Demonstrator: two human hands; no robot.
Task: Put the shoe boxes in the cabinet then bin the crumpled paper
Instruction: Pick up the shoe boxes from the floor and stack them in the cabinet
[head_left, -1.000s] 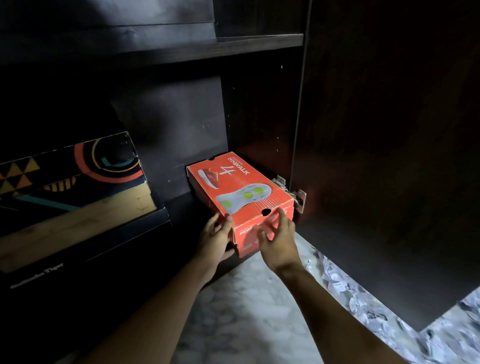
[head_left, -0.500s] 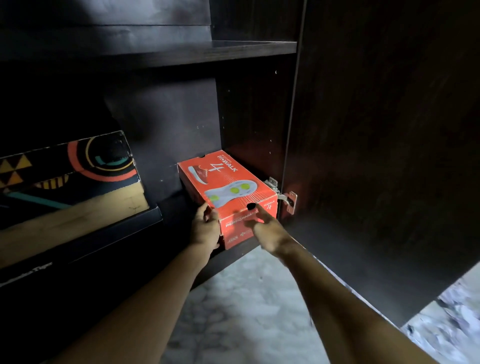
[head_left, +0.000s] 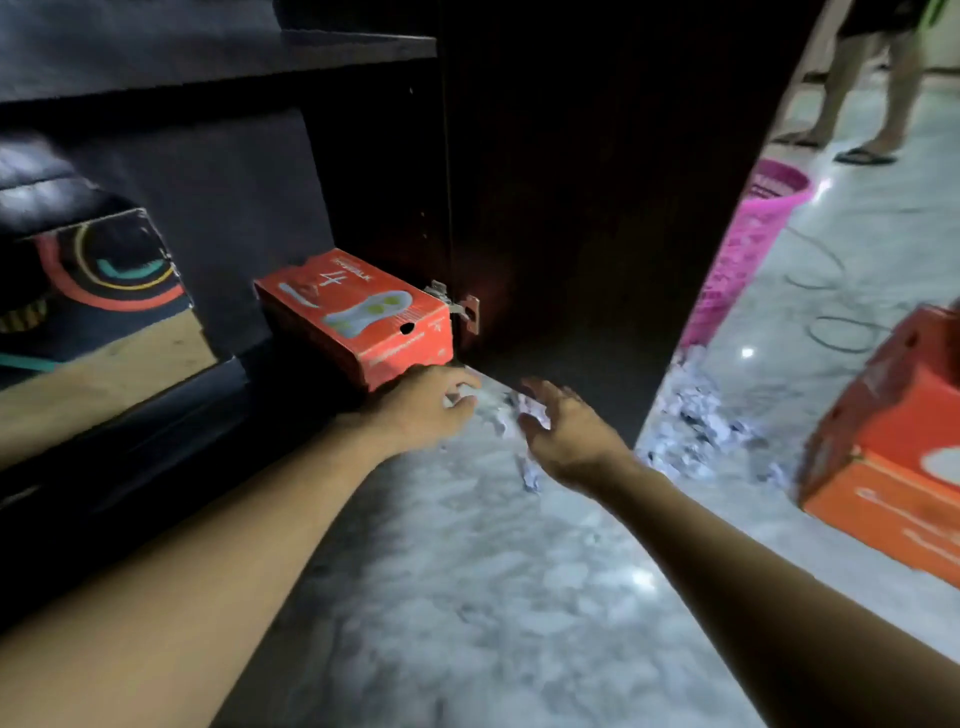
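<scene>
An orange-red shoe box (head_left: 358, 317) lies on the bottom shelf of the dark cabinet (head_left: 218, 208), hard against its right wall. My left hand (head_left: 426, 405) hovers just below the box's front corner, fingers loosely curled, holding nothing. My right hand (head_left: 566, 431) is open over the floor, apart from the box, above a scrap of crumpled paper (head_left: 530, 467). More crumpled paper (head_left: 696, 426) lies in a heap past the open cabinet door (head_left: 597, 208). Another orange shoe box (head_left: 893, 441) stands on the floor at the right.
A pink plastic basket (head_left: 743, 249) stands behind the door's edge. A person's legs (head_left: 862, 88) in sandals are at the top right. A black patterned box (head_left: 93, 291) fills the cabinet's left side. Cables (head_left: 831, 291) loop over the marble floor (head_left: 467, 597).
Both hands have let go of the orange-red box and drawn back from it. The view has swung right, bringing the basket, the second box and the paper heap into sight.
</scene>
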